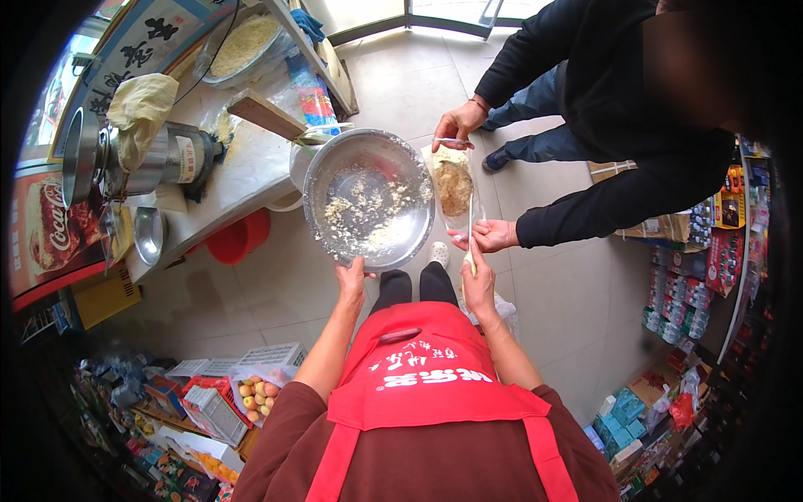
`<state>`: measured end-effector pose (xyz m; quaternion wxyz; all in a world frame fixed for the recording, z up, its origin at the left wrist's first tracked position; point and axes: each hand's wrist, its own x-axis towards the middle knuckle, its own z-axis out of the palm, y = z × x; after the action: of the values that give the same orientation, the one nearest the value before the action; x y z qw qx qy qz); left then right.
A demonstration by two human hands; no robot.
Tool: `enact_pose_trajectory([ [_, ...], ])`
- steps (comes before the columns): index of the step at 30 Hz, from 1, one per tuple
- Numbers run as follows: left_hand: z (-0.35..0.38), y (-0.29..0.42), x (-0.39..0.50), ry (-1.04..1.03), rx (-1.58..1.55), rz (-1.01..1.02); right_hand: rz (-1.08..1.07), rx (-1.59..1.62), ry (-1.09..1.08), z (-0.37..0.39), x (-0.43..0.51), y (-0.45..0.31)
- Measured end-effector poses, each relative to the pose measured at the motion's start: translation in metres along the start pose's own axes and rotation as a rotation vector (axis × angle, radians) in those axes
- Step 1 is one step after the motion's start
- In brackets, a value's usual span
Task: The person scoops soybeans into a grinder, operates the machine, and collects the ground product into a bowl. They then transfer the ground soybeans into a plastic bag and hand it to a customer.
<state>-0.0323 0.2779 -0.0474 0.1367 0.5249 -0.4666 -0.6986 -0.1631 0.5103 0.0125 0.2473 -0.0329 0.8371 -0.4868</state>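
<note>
My left hand (351,279) grips the near rim of a large metal bowl (313,207), which is tilted so its inside shows. Pale crumbs (361,210) cling to the bowl's bottom and sides. In my right hand (479,282) is the light-coloured handle of a long thin utensil (470,216), perhaps a knife or spatula. Its narrow end lies over or in a clear plastic bag (475,179); I cannot tell which. The bag holds brownish and pale crumbly food (453,188). Another person's two hands (461,122) hold it at top and bottom, right of the bowl.
At left, a counter (241,188) bears a metal grinding machine (141,157), a small metal bowl (150,235) and a basin of pale crumbs (248,44). A wooden bar (266,114) juts towards my bowl. The other person (602,75) stands at right, near stocked shelves (709,251).
</note>
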Motion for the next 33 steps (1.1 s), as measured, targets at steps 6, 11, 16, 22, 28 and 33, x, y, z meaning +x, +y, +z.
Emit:
enact_pose_trajectory([
  [6, 0.0, 0.002, -0.001, -0.003, -0.049, -0.018, -0.151, -0.392, 0.025, -0.01, -0.015, -0.001],
  [11, 0.002, 0.002, 0.001, -0.019, -0.051, -0.087, -0.3, -0.302, 0.117, -0.019, -0.015, 0.004],
  [16, -0.001, 0.002, -0.003, 0.003, -0.081, -0.131, -0.046, 0.316, -0.071, -0.038, -0.032, 0.0],
  [22, -0.032, 0.006, -0.016, -0.062, -0.184, -0.277, 0.298, 0.73, -0.628, -0.066, -0.031, -0.042],
  [28, -0.118, 0.006, -0.059, 0.008, -0.291, -0.377, 0.36, 0.646, -1.126, -0.019, 0.002, -0.083],
  [33, -0.184, 0.016, -0.054, 0.177, -0.46, -0.322, 0.418, 0.674, -1.276, 0.069, 0.022, -0.127],
])
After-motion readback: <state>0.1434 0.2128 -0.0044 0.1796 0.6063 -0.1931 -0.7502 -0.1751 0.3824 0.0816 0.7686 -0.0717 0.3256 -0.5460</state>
